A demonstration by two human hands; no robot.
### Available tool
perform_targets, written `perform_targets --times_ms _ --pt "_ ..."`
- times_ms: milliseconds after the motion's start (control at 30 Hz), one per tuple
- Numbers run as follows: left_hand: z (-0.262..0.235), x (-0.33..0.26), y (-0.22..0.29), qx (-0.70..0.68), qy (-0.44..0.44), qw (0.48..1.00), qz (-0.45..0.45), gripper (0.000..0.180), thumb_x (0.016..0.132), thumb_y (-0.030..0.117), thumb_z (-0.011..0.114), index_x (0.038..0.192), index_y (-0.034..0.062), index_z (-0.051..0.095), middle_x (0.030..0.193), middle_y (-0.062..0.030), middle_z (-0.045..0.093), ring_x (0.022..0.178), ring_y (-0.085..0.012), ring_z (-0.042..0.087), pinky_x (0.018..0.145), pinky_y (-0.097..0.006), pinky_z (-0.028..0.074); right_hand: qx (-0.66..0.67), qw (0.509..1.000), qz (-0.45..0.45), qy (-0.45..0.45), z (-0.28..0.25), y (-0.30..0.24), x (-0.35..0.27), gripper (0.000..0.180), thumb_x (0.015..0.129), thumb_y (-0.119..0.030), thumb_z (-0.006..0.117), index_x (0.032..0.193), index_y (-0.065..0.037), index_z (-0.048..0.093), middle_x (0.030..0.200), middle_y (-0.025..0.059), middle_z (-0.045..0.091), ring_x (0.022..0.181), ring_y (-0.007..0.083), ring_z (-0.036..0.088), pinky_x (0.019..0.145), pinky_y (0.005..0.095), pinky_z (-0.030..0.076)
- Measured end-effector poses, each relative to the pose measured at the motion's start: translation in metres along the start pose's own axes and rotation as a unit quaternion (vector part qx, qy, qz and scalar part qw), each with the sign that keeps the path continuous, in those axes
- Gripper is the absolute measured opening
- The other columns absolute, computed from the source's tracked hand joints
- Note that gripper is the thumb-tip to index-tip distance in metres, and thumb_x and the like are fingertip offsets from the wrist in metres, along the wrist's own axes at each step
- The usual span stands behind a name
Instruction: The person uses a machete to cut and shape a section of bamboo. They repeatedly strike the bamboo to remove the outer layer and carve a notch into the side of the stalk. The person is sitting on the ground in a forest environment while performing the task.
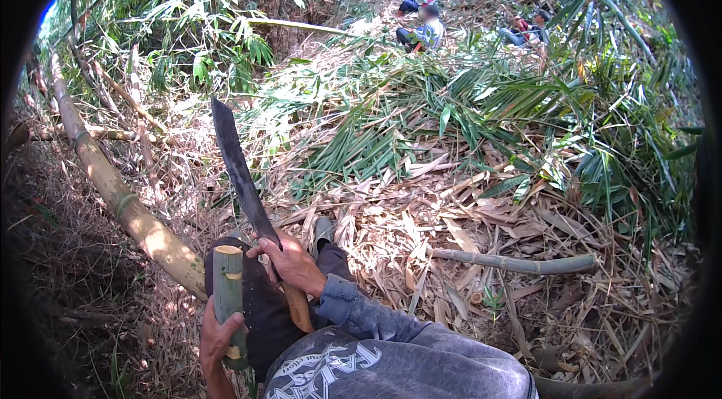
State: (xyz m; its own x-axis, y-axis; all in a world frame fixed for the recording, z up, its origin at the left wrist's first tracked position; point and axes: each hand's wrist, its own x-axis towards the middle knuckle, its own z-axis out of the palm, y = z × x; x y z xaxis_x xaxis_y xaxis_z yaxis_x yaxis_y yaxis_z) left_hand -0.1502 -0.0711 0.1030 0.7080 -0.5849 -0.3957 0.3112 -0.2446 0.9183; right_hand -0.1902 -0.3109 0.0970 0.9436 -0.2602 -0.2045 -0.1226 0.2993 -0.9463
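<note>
While dry bamboo leaves litter the forest floor (pixel 466 226), left hand (pixel 219 339) grips a cut green bamboo piece (pixel 227 286) upright; right hand (pixel 293 263) clenches a machete (pixel 244 181), blade raised. Felled culm (pixel 113 188) lies left.

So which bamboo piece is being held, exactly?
Start at the long bamboo pole lying along the left slope. Just right of its lower end, the left hand grips a short green bamboo section upright. Unlike the stalks on the ground, it has a fresh pale cut top.
</note>
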Motion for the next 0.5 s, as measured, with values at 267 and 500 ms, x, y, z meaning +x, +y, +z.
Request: perform_targets --times_ms 267,500 --pt "-0.006 -0.0038 -0.006 -0.016 0.039 0.999 0.007 0.063 0.082 0.037 0.078 0.123 0.0013 0.047 0.086 -0.0064 0.059 0.064 -0.0172 0.063 0.056 -0.03 0.052 -0.064 0.998 0.01 -0.001 -0.0059 -0.0036 -0.002 0.031 0.104 -0.022 0.046 0.122 0.002 0.051 0.082 0.0099 0.067 0.047 0.0093 0.054 0.043 0.0246 0.044" --pt "-0.0087 -0.0071 -0.0053 0.003 0.058 0.998 -0.003 0.064 0.081 0.04 0.078 0.122 0.0015 0.048 0.087 -0.0064 0.058 0.063 -0.0168 0.062 0.056 -0.029 0.052 -0.099 0.995 -0.012 -0.003 -0.0055 -0.0063 -0.004 0.029 0.104 -0.019 0.047 0.123 0.002 0.05 0.076 0.0073 0.063 0.049 0.0097 0.056 0.045 0.0253 0.045"
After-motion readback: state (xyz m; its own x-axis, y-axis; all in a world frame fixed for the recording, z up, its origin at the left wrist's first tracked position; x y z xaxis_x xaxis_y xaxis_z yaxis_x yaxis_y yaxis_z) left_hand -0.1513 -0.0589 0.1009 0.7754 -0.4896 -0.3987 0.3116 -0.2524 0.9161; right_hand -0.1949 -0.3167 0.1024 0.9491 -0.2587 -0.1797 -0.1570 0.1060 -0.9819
